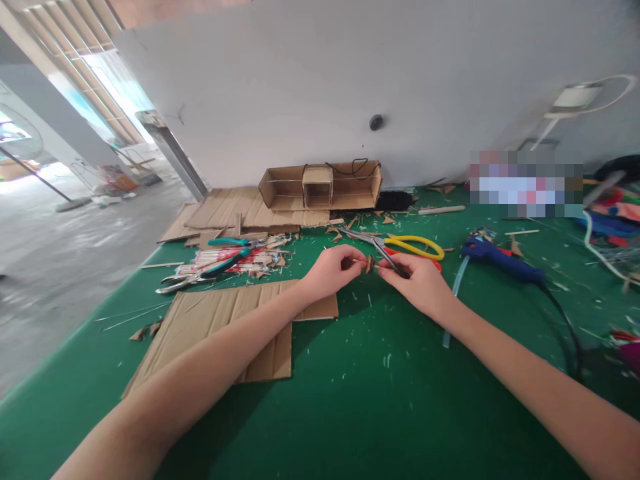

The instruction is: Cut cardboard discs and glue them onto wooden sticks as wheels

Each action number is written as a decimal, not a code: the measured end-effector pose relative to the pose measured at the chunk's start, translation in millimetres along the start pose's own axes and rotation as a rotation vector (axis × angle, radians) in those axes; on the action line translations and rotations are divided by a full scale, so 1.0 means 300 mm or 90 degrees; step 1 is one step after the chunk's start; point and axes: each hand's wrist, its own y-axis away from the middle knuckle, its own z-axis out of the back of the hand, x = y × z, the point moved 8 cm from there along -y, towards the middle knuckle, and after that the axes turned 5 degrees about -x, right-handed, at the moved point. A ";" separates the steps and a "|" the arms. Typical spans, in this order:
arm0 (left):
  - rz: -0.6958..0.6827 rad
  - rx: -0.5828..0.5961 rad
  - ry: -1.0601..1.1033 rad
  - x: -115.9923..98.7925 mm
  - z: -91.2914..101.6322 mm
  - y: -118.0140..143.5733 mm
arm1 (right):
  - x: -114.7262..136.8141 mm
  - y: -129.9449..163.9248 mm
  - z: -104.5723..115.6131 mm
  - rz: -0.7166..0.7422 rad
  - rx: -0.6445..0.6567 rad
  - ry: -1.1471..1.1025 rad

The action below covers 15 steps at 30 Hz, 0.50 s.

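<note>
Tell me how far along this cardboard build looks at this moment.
Done: a cardboard box frame stands at the wall, and offcuts litter the green table. In hand: the left hand and right hand pinch a small cardboard disc on a thin stick between them. Left: the disc is not joined to the frame; the glue gun lies unused.

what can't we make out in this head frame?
- Small brown piece between left hand and right hand: too small, fingers cover it.
- Patch by the wall: pixelated.
- Glue gun cable: end lost at right.
- Scissors: blades partly behind right hand.
</note>
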 end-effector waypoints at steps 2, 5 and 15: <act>0.000 0.001 -0.003 0.000 -0.003 0.001 | 0.005 0.002 0.001 0.004 0.000 0.012; -0.007 0.004 -0.011 -0.002 -0.006 0.003 | 0.015 0.006 0.004 0.018 -0.004 0.030; -0.031 -0.009 -0.051 -0.016 -0.001 0.009 | 0.072 0.021 0.027 0.118 -0.096 0.151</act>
